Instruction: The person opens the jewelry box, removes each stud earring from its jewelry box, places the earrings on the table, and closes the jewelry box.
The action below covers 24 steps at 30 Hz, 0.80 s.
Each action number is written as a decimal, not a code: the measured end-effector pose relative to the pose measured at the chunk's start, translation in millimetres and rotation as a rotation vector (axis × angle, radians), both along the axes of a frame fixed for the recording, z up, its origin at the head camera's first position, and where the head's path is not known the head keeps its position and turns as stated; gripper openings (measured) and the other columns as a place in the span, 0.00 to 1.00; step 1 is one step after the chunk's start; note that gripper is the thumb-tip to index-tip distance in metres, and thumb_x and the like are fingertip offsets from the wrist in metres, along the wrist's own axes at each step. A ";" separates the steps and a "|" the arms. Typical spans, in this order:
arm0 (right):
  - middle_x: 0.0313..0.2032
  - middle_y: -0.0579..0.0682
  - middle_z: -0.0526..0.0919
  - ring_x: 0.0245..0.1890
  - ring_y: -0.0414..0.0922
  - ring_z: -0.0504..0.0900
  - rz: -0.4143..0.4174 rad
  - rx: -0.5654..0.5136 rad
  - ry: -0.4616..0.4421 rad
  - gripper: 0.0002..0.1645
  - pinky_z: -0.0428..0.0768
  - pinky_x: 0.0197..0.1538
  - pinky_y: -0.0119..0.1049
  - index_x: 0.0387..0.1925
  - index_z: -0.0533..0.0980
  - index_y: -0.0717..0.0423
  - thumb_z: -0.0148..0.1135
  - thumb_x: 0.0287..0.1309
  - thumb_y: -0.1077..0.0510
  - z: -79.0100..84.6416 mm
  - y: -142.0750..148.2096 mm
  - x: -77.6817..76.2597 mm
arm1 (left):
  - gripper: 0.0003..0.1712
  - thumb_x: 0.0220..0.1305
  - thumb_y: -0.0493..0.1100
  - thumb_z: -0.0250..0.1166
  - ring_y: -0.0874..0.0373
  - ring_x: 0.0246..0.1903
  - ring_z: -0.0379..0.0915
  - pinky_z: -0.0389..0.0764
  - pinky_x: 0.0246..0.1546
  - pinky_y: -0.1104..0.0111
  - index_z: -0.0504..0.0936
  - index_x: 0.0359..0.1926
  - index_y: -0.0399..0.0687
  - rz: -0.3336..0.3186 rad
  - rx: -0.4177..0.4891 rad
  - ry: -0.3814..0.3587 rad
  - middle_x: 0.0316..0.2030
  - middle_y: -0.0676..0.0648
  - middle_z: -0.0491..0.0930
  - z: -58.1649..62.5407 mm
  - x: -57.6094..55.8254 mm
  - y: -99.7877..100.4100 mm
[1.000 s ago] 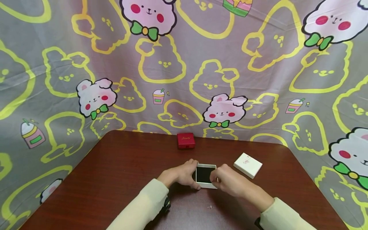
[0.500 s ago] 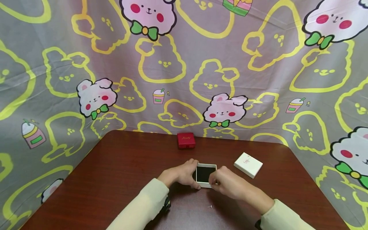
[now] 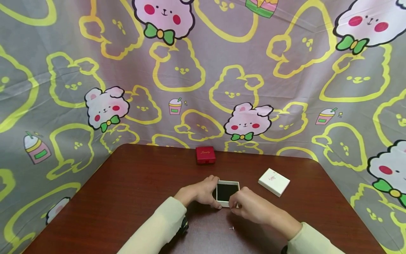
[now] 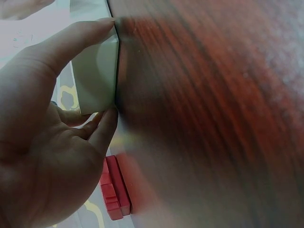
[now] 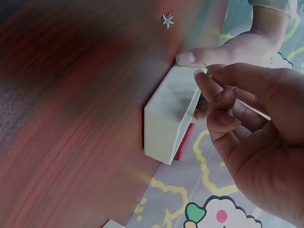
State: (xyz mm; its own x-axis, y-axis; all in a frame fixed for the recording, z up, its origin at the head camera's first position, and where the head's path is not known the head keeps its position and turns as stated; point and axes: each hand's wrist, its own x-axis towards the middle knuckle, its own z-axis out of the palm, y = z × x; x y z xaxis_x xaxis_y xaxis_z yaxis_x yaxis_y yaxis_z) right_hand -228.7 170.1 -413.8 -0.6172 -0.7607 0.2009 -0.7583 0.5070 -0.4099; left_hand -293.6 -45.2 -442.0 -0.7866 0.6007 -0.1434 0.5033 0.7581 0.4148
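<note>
An open white box (image 3: 223,204) with a black lining sits mid-table. My left hand (image 3: 205,192) grips its left side, thumb at the near corner and fingers at the far one, as the left wrist view also shows. Over the box's near right edge, my right hand (image 3: 250,204) pinches a tiny earring (image 5: 205,66) between thumb and forefinger; only its thin metal pin and a small part show. A star-shaped stud earring (image 5: 167,20) lies on the table in front of the box.
A white lid (image 3: 274,182) with pinkish-red print lies to the right on the brown table (image 3: 142,176). A small red box (image 3: 205,155) stands at the back edge. Patterned cloth (image 3: 190,70) hangs behind the table.
My right hand has shifted slightly left and towards me along the box's near right corner, still pinching. The left hand and the box have stayed in place.
</note>
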 end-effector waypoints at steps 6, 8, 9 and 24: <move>0.23 0.35 0.82 0.25 0.26 0.75 0.010 -0.001 -0.031 0.09 0.74 0.30 0.21 0.26 0.84 0.54 0.72 0.52 0.70 -2.2 -0.6 2.3 | 0.50 0.49 0.55 0.81 0.58 0.49 0.67 0.73 0.55 0.67 0.66 0.65 0.39 0.001 0.004 -0.002 0.48 0.49 0.69 0.6 0.6 0.1; 0.23 0.35 0.83 0.25 0.25 0.75 0.021 0.003 -0.045 0.08 0.75 0.31 0.20 0.26 0.84 0.54 0.71 0.52 0.70 -3.0 -1.2 3.4 | 0.50 0.49 0.55 0.81 0.58 0.49 0.67 0.73 0.55 0.67 0.66 0.64 0.39 0.001 0.004 0.000 0.48 0.49 0.69 0.3 0.7 0.0; 0.23 0.36 0.83 0.25 0.25 0.75 0.023 0.005 -0.057 0.08 0.75 0.31 0.20 0.26 0.84 0.54 0.72 0.52 0.70 -3.4 -1.4 4.1 | 0.49 0.49 0.55 0.81 0.58 0.49 0.67 0.73 0.55 0.67 0.67 0.64 0.39 0.001 0.003 0.002 0.48 0.49 0.69 -0.2 0.8 0.0; 0.25 0.34 0.83 0.27 0.24 0.77 0.070 0.043 -0.095 0.09 0.75 0.32 0.19 0.25 0.84 0.52 0.71 0.51 0.70 -8.7 -1.6 9.3 | 0.47 0.48 0.54 0.82 0.60 0.46 0.66 0.73 0.52 0.68 0.68 0.62 0.40 -0.005 0.030 0.007 0.45 0.51 0.69 0.1 1.6 -1.2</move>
State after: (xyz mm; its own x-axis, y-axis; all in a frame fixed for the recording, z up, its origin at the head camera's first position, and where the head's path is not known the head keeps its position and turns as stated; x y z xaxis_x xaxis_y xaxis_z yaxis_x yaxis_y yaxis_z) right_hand -219.4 168.5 -422.4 -0.5770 -0.8092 0.1105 -0.7513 0.4729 -0.4604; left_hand -292.0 -46.4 -442.0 -0.7844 0.6086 -0.1197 0.5102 0.7429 0.4333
